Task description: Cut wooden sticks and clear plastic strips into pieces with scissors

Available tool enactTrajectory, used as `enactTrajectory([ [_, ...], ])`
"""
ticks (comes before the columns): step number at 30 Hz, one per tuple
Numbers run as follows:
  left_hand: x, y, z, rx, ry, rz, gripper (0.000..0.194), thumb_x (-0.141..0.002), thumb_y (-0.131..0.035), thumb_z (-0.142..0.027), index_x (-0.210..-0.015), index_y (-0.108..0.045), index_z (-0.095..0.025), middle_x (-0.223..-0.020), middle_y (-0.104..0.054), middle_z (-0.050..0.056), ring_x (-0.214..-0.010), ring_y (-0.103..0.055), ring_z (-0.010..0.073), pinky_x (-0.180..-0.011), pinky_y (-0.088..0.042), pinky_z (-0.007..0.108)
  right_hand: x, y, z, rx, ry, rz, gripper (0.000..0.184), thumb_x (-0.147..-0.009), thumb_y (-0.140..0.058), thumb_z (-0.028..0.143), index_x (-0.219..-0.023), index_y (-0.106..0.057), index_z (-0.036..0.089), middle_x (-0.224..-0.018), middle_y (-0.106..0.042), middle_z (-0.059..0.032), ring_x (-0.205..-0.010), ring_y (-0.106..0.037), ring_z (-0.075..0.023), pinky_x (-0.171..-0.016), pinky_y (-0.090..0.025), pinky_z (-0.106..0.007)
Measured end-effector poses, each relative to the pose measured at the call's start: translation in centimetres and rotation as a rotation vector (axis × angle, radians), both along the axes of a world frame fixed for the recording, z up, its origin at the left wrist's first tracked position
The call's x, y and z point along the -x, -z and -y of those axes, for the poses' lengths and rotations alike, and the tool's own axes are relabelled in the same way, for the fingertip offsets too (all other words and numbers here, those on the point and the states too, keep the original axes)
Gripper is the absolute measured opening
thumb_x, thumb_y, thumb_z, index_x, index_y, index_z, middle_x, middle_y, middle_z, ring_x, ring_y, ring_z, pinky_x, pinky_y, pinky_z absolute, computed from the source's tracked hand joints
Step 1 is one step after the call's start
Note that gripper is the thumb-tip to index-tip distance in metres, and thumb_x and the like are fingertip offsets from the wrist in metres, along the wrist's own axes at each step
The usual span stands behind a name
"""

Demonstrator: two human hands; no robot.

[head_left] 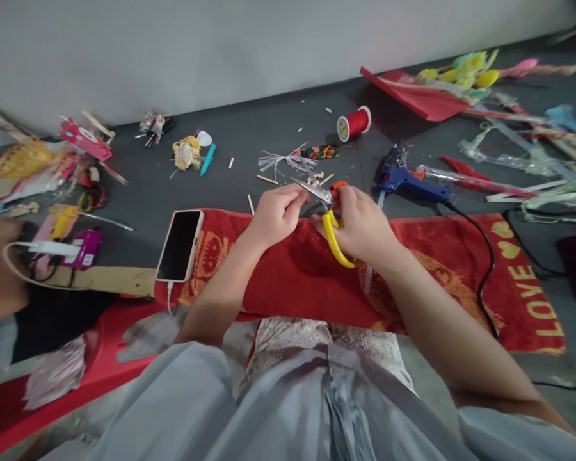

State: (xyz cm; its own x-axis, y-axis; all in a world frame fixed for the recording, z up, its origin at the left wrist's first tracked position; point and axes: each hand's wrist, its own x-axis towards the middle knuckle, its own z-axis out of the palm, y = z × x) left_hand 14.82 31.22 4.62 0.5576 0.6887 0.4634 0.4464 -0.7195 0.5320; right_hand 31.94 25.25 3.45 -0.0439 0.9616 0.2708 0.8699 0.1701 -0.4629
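My right hand [365, 221] grips a pair of scissors [335, 234] with yellow and orange handles, its blades parted and pointing left. The fingertips of my left hand [279, 211] are pinched together beside the blades; whatever they hold is too small or hidden to make out. Both hands are over the red towel [288, 275] at the table's near edge. Just beyond them lie a bundle of thin white strands [281, 161], a patterned fabric strip [322, 152] and several small pale stick pieces [317, 179].
A blue glue gun [413, 181] with a black cord lies to the right, below a red thread spool [354, 123]. A charging phone [180, 245] rests on the towel's left end. Craft materials and red paper [417, 96] crowd the right. Another person's arm [2, 269] is at far left.
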Motion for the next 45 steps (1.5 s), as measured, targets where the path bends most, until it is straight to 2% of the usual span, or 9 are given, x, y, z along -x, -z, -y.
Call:
enactTrajectory([
  [6, -0.1, -0.2, 0.2, -0.021, -0.012, -0.022, 0.049, -0.099, -0.029, -0.044, -0.079, -0.064, -0.018, -0.073, -0.066, 0.006, -0.072, -0.064, 0.0154, -0.068, -0.049, 0.027, -0.1, 0.0, -0.1, 0.019, 0.001, -0.030, 0.036, -0.082, -0.045, 0.053, -0.094, -0.052, 0.020, -0.089, -0.065, -0.0133, -0.079, -0.058, -0.0273, -0.070, -0.042, -0.038],
  [16, 0.2, 0.2, -0.2, -0.043, -0.057, -0.027, 0.043, -0.099, -0.030, -0.042, -0.077, -0.058, -0.018, -0.067, -0.063, 0.004, -0.066, -0.061, 0.0139, -0.063, -0.045, 0.026, 0.1, -1.2, 0.1, 0.202, 0.099, 0.135, 0.035, -0.079, -0.046, 0.047, -0.088, -0.060, 0.016, -0.078, -0.066, -0.0132, -0.065, -0.058, -0.0246, -0.057, -0.034, -0.033],
  [23, -0.1, 0.5, -0.3, -0.011, -0.063, 0.025, 0.043, -0.098, -0.032, -0.044, -0.073, -0.056, -0.018, -0.064, -0.060, 0.003, -0.060, -0.056, 0.0119, -0.059, -0.041, 0.025, -0.1, -1.4, 0.0, 0.209, 0.109, 0.144, 0.038, -0.080, -0.048, 0.048, -0.090, -0.062, 0.015, -0.078, -0.068, -0.0132, -0.065, -0.060, -0.0250, -0.057, -0.036, -0.034],
  [27, -0.4, 0.9, -0.5, 0.103, -0.071, 0.109, 0.048, -0.096, -0.034, -0.053, -0.072, -0.055, -0.018, -0.056, -0.050, -0.001, -0.050, -0.046, 0.0095, -0.051, -0.035, 0.024, -0.2, -1.1, -0.2, 0.209, 0.103, 0.145, 0.040, -0.081, -0.047, 0.049, -0.092, -0.061, 0.013, -0.083, -0.068, -0.0143, -0.070, -0.062, -0.0266, -0.060, -0.038, -0.034],
  [33, -0.5, 0.5, -0.6, 0.388, 0.053, 0.263, 0.050, -0.092, -0.041, -0.058, -0.068, -0.055, -0.017, -0.050, -0.040, -0.005, -0.040, -0.033, 0.0053, -0.042, -0.026, 0.022, -0.4, -1.2, 0.0, 0.124, 0.044, 0.068, 0.048, -0.083, -0.047, 0.056, -0.100, -0.058, 0.013, -0.089, -0.067, -0.0152, -0.077, -0.061, -0.0263, -0.066, -0.040, -0.034],
  [40, 0.4, 0.1, -0.8, 0.364, 0.075, 0.157, 0.049, -0.092, -0.044, -0.056, -0.070, -0.061, -0.017, -0.050, -0.045, -0.003, -0.046, -0.042, 0.0083, -0.050, -0.033, 0.024, -0.3, -0.6, -0.1, 0.079, -0.016, 0.048, 0.054, -0.084, -0.042, 0.061, -0.104, -0.054, 0.012, -0.097, -0.065, -0.0187, -0.088, -0.061, -0.0300, -0.077, -0.043, -0.039],
  [45, 0.7, -0.7, -0.6, 0.413, 0.132, 0.099, 0.048, -0.093, -0.042, -0.055, -0.071, -0.062, -0.018, -0.047, -0.044, -0.004, -0.043, -0.040, 0.0088, -0.049, -0.032, 0.025, -0.3, -0.6, 0.1, 0.062, -0.070, 0.047, 0.054, -0.084, -0.039, 0.062, -0.101, -0.052, 0.012, -0.098, -0.064, -0.0187, -0.090, -0.060, -0.0307, -0.081, -0.044, -0.039],
])
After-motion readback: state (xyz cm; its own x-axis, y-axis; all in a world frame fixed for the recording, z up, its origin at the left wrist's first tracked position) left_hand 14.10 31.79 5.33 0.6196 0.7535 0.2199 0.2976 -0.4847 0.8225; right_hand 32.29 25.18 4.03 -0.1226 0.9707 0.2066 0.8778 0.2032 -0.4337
